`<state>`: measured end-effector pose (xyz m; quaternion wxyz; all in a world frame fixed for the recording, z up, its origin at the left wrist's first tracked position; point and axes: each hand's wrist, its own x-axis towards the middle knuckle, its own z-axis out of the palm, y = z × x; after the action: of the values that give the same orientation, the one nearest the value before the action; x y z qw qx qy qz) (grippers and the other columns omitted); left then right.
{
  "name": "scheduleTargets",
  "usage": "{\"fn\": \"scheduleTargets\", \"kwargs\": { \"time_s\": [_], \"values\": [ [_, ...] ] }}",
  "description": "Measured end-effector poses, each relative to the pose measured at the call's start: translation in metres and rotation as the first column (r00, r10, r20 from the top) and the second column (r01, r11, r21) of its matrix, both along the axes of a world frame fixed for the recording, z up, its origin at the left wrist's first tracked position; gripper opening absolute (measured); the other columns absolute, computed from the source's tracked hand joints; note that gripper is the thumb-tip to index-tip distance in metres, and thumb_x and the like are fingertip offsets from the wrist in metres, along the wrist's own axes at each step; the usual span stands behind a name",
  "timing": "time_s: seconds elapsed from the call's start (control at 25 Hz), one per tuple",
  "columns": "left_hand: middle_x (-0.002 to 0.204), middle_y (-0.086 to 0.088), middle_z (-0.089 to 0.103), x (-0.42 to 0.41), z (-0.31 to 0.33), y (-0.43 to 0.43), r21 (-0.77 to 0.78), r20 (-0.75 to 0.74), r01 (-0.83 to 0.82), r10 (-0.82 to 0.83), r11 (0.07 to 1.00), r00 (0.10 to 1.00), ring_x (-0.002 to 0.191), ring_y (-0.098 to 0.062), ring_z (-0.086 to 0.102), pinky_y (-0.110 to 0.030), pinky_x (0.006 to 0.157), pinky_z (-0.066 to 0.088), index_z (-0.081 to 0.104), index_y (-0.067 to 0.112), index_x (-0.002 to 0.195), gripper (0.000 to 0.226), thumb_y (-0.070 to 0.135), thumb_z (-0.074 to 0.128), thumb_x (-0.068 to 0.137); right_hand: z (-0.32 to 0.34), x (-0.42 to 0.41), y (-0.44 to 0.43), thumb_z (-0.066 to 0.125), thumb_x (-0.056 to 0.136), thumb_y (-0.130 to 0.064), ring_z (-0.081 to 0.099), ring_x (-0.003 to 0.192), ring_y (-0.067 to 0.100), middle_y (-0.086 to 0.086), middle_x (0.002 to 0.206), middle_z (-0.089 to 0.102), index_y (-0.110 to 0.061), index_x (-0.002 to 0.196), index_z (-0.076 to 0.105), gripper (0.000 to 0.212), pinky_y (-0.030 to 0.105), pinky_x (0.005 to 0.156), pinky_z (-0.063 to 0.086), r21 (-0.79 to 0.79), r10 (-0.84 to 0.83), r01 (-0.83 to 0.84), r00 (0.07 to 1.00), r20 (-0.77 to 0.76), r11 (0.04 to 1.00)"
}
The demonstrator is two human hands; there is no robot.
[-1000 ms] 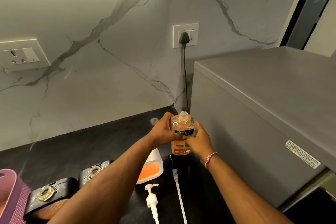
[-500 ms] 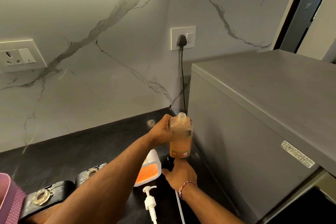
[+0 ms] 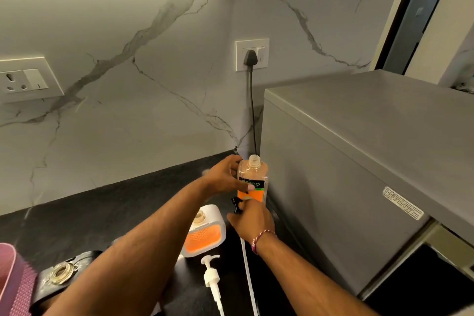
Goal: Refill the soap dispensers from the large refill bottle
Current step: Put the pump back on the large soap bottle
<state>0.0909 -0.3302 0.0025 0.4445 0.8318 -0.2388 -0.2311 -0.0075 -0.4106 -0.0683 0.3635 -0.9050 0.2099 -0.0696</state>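
A clear bottle of orange soap with a black label stands upright on the black counter, its neck open. My left hand grips it around the upper body. Just below and in front, my right hand holds a black pump head; its long clear tube trails down toward me. A white square dispenser with an orange front stands left of my right hand, its neck uncapped. A white pump lies on the counter in front of it.
A tall grey appliance stands tight against the bottle's right side, and its black cord runs up to a wall socket. A black dispenser with an open metal neck and a pink ribbed object sit at lower left.
My right hand left the bottle, dropped to the counter, took hold of the black pump and lifted it toward the bottle's base. My left hand kept its grip on the bottle.
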Motion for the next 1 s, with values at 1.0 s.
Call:
{"fn": "scheduleTargets", "kwargs": {
  "time_s": [1.0],
  "values": [
    [0.137,-0.006,0.054,-0.001,0.027,-0.004,0.011,0.066,-0.045,0.045,0.999,0.997,0.125,-0.026,0.053,-0.044,0.104,0.045,0.045,0.017,0.139,0.061,0.010,0.072,0.085,0.226,0.014,-0.056,0.066,0.083,-0.034,0.062,0.069,0.011,0.001,0.076,0.068,-0.011,0.081,0.068,0.023,0.024,0.065,0.051,0.105,-0.123,0.064,0.514,0.849,0.992]
  ]
}}
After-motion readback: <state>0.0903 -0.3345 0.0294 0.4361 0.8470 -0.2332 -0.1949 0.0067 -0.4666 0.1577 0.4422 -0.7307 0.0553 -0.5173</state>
